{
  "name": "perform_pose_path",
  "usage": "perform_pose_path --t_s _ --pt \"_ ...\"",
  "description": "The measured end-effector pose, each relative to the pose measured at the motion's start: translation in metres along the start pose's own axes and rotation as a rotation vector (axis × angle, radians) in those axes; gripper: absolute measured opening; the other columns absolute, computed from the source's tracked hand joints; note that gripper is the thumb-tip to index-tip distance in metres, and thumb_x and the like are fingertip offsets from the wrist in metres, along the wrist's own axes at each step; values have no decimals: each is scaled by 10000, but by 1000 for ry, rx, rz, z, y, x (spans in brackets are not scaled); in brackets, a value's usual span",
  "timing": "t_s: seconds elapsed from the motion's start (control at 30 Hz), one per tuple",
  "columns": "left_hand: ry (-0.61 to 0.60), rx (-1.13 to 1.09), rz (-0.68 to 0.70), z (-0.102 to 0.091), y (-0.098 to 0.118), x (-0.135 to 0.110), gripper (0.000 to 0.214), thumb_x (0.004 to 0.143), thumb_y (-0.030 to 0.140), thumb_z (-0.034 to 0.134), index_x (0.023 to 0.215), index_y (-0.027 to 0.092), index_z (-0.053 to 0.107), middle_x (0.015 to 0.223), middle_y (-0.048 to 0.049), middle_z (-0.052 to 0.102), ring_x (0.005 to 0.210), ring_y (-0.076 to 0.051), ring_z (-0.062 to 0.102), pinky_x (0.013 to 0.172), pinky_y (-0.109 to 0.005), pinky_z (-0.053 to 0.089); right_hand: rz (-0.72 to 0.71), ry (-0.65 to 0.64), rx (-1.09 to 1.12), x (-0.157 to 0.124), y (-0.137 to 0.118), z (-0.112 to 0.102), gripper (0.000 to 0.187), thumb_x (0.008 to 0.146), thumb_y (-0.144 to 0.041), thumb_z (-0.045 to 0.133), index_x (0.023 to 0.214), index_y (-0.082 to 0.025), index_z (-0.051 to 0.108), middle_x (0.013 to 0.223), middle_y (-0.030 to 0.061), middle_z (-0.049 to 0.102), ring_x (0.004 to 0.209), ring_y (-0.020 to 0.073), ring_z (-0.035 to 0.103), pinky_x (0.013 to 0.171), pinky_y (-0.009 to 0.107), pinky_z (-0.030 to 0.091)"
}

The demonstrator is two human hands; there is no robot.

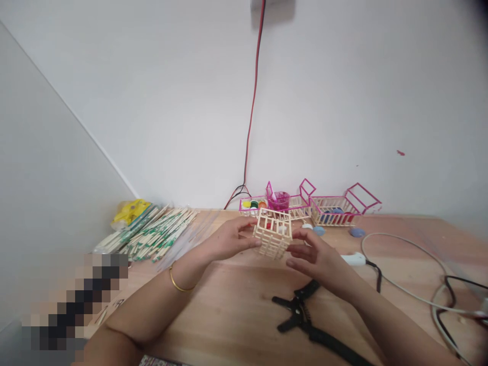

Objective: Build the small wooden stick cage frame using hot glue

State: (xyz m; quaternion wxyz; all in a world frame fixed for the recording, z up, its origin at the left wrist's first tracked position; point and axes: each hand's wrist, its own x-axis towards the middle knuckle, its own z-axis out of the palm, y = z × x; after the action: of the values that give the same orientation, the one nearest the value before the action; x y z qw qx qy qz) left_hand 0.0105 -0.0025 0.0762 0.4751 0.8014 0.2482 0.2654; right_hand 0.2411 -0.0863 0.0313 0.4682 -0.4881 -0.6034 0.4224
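Observation:
Between my two hands, a little above the table, is a small openwork box (273, 236) made of pale wooden sticks. My left hand (231, 239) grips its left side, with the thumb at the lower edge and the fingers behind. Bent fingers of my right hand (314, 254) rest against its right side; their contact points are partly hidden. The box is tilted, and things on the table behind show through its gaps. Below my right hand lies a black plier-like tool (295, 315) with its jaws spread.
Sticks (163, 234) with green marks lie at the left beside a yellow packet (131, 211). Pink-edged stick baskets (335, 211) and a pink-stained cup (280, 200) stand along the wall. A white-bodied corded tool (354, 259) and looped cables (434, 300) are at right.

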Motion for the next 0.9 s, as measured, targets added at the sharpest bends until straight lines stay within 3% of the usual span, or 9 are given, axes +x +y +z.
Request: perform_pose_path --t_s 0.13,0.23,0.4,0.53,0.7,0.8,0.9 --pt "144 154 204 5 -5 0 436 781 319 685 1193 207 593 1295 -124 544 1201 -248 507 896 -363 513 21 91 54 0 -6 -3 346 765 -510 652 923 -235 515 998 41 645 973 214 632 903 393 504" --pt "219 289 362 8 -9 3 357 788 307 682 1125 201 629 1278 -128 558 1229 -244 491 1005 -419 444 41 143 114 0 -4 -4 334 785 -524 624 896 -233 505 1025 35 646 941 204 633 891 397 509" --pt "193 381 525 11 -11 7 278 803 280 667 1069 201 638 1285 -132 541 1216 -239 502 1030 -442 420 17 169 247 1 -2 -1 478 718 -409 739 1071 -279 443 1260 56 567 1078 221 609 952 408 478" --pt "152 308 625 12 -14 7 231 776 267 696 981 184 630 1314 -144 494 1223 -243 498 992 -423 463 -118 70 250 2 -4 -1 585 752 -325 717 1222 -305 370 1325 91 489 1175 231 548 985 433 459" --pt "223 310 568 8 -11 4 295 713 334 750 904 192 576 1250 -128 537 1202 -249 501 1000 -435 441 -350 207 -208 -1 -1 -6 472 766 -273 681 1184 -299 464 1397 92 303 1314 274 369 1041 456 410" --pt "199 371 489 6 -8 4 552 643 422 786 1102 231 545 1315 -136 477 1259 -287 434 1043 -472 381 -403 217 -420 -2 1 -7 383 766 -238 659 1106 -294 491 1376 95 281 1321 295 335 1021 480 426" --pt "116 433 417 2 -10 5 919 558 483 818 1345 273 391 1453 -147 313 1356 -347 279 1103 -521 271 -447 191 -548 -1 1 -6 345 742 -205 656 1041 -271 496 1335 102 312 1339 309 292 1030 498 403"
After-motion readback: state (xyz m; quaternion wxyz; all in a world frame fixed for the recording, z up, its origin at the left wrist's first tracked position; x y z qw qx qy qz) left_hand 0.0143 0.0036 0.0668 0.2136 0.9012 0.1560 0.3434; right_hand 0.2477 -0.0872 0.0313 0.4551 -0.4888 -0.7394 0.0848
